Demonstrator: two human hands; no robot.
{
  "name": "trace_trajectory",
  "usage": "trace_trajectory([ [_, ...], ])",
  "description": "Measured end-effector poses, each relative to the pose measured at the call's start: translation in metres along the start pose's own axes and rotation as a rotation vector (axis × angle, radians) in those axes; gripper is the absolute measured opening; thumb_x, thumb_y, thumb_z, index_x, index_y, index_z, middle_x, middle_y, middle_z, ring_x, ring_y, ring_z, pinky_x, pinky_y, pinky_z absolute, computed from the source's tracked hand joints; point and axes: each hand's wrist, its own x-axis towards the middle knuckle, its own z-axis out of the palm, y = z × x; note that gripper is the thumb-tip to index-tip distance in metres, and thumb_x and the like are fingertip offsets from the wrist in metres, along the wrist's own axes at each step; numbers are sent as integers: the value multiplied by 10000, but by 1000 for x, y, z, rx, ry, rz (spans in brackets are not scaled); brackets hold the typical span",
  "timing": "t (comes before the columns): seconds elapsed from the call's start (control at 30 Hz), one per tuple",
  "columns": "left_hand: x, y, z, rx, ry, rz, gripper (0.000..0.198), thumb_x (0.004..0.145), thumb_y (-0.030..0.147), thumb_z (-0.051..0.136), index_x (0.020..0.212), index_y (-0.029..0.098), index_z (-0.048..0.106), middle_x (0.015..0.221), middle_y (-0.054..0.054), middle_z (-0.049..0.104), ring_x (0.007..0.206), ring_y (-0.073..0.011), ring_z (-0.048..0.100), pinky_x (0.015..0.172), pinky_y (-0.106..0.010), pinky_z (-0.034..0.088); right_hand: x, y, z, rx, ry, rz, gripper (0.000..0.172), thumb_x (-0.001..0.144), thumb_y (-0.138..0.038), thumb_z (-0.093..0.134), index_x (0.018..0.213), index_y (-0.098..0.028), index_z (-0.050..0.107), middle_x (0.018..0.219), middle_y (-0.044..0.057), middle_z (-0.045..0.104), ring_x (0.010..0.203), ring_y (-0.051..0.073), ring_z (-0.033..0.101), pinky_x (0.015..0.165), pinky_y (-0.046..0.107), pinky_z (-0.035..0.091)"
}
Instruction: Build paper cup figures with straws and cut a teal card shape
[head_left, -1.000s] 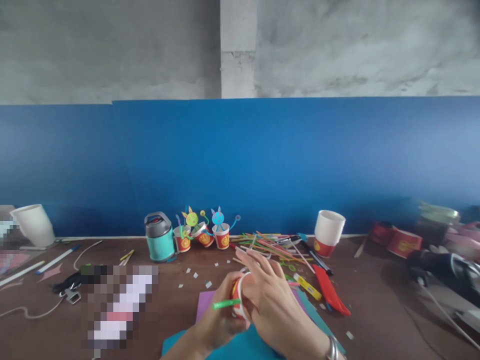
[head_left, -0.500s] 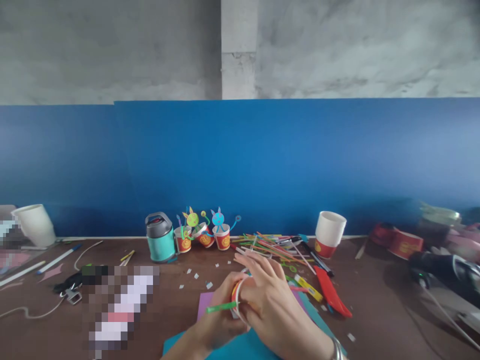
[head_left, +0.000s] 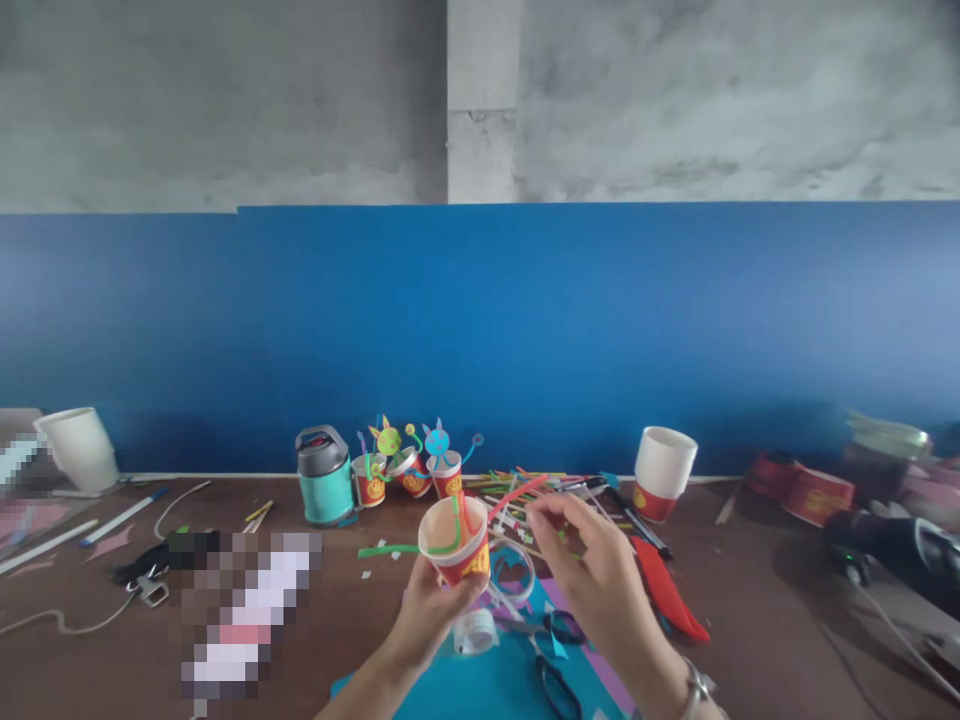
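My left hand (head_left: 433, 622) grips a red and white paper cup (head_left: 474, 563) from below, its mouth tilted toward me. A green drinking straw (head_left: 397, 550) and a red drinking straw (head_left: 517, 497) bend out over opposite sides of the rim. My right hand (head_left: 589, 560) is to the right of the cup, its thumb and curled forefinger close together just under the red straw's outer end. Whether they touch the straw cannot be made out. Beneath the hands lie scissors (head_left: 556, 688), a clear tape roll (head_left: 475, 632) and blue paper (head_left: 465, 690).
Small cup figures (head_left: 437, 440) stand at the back beside a teal flask (head_left: 325, 492). Loose straws (head_left: 517, 478) are heaped behind the hands. Stacked paper cups (head_left: 664, 475), a red cutter (head_left: 667, 590) and a black device (head_left: 892, 545) are on the right.
The cup has turned mouth-up and moved up from the blue paper. My right hand has left the cup and moved right. The scissors and tape roll now show.
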Motion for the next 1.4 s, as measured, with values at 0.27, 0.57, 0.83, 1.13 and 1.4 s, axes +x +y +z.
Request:
trace_trajectory([
  [0.27,-5,9,8,7,-256,89,574,661,282,773,1179,182,548,946,-63,678,834,-206,608,740,-300,492,-5,-8,7,-121,-278,-213,272,802,-135,629,1055,-233,645,1023,62,651,982,232,577,881,386,459],
  [0.57,-9,16,14,13,-420,184,495,625,87,721,1074,199,548,1000,-47,613,875,-184,598,719,-258,487,-10,-7,16,-4,-436,-163,211,754,-27,604,752,-228,667,786,0,663,768,160,610,701,256,468],
  [0.83,-5,15,10,-36,-223,87,400,683,403,757,966,137,660,865,-92,686,824,-228,625,752,-319,503,-10,-13,5,41,-68,-171,278,881,-261,518,1141,-215,604,1058,95,670,969,230,608,838,350,494],
  [1.13,-1,14,6,94,-2,135,346,718,376,714,965,134,702,909,-102,734,860,-253,652,776,-317,519,-1,4,15,340,-473,363,355,852,-504,529,814,-171,645,593,-7,638,479,127,543,436,214,374],
  [1.4,-3,7,2,148,28,141,290,726,391,716,865,142,666,859,-88,718,747,-213,647,670,-287,524,-7,-6,12,-14,-291,207,360,894,-459,491,696,-184,611,527,-22,540,506,139,515,495,238,384],
])
